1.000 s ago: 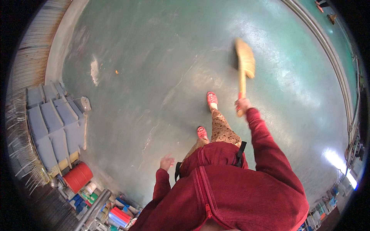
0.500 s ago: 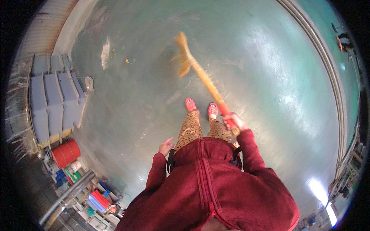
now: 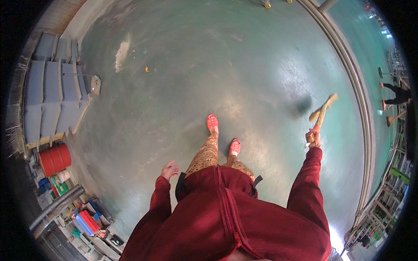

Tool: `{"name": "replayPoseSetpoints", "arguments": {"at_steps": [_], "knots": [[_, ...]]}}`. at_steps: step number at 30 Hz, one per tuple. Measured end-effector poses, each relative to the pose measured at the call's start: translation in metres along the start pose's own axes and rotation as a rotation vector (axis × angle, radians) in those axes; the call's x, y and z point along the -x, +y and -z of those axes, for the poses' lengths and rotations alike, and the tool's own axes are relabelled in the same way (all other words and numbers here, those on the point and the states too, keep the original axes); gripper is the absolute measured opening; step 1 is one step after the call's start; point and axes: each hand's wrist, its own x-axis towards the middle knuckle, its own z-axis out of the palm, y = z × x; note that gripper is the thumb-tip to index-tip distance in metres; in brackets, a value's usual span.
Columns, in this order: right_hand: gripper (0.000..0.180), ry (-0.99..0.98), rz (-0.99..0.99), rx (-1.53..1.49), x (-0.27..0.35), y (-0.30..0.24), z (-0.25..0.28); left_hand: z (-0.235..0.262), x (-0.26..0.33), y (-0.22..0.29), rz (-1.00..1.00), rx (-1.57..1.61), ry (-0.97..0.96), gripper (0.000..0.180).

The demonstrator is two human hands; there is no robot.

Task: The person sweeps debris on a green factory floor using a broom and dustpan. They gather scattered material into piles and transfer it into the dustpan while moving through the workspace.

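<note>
My right hand (image 3: 314, 139) is closed round the handle of a straw-coloured broom (image 3: 321, 114), with a bit of red wrap showing just beyond the fist. The broom is held out to my right above the floor, its head pointing away from me and a dark shadow on the floor to its left. My left hand (image 3: 170, 170) hangs beside my left hip with the fingers loosely apart and nothing in it. Below, my feet in red sandals (image 3: 212, 122) stand one ahead of the other on the green floor (image 3: 174, 100).
Grey ribbed metal panels (image 3: 52, 95) stand at the left, above a red drum (image 3: 55, 159) and a metal pipe (image 3: 56, 208). A long rail (image 3: 361, 95) curves along the right. Past it, a person in dark trousers (image 3: 396, 94) is near another broom (image 3: 394, 118). Shoes (image 3: 267, 5) show at the top edge.
My right arm has swung the broom from in front of my feet out to the right. My left foot has stepped ahead of the right. The person beyond the rail shows more fully.
</note>
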Motion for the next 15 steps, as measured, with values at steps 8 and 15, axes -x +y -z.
{"name": "replayPoseSetpoints", "arguments": {"at_steps": [8,15], "knots": [[0.015,0.164,-0.57,0.004,-0.09,0.066,-0.165,0.063,0.022,-0.02,0.217,-0.151,0.045,0.046],[0.017,-0.079,-0.684,0.824,-0.021,0.174,-0.336,0.059,0.022,-0.008,0.175,-0.144,0.008,0.046]]}}
